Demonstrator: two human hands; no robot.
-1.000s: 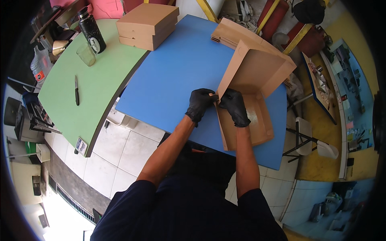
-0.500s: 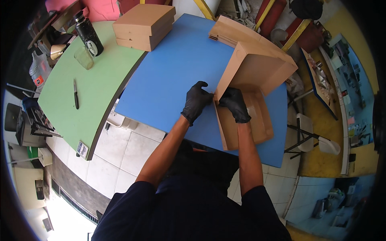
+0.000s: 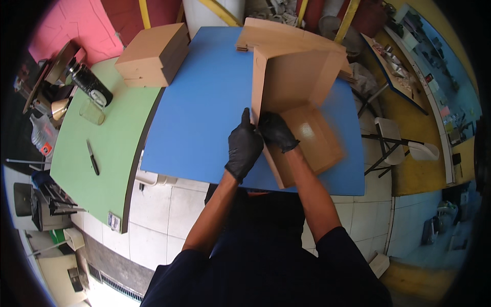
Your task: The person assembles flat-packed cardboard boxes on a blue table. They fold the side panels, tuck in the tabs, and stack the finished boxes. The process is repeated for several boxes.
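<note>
An open brown cardboard box (image 3: 314, 140) with a raised lid (image 3: 294, 77) stands on the blue table, tilted slightly to the right. In a black glove, my left hand (image 3: 243, 146) is against the outside of its left wall near the hinge corner, forefinger pointing up along the cardboard. My right hand (image 3: 277, 132), also gloved in black, reaches inside at that same corner, its fingers bent against the left wall. Between them the two hands pinch the wall; the fingertips of the right hand are partly hidden.
Flat cardboard blanks (image 3: 286, 37) are stacked behind the box on the blue table (image 3: 204, 97). Closed boxes (image 3: 151, 56) are piled at the far left. The green table (image 3: 120, 138) bears a black flask (image 3: 89, 84), a glass mug (image 3: 92, 112) and a knife (image 3: 92, 157).
The view has shifted, and the box has turned slightly. My left hand has come in against the wall, its forefinger now straightened upward. My right hand stays at the inner corner.
</note>
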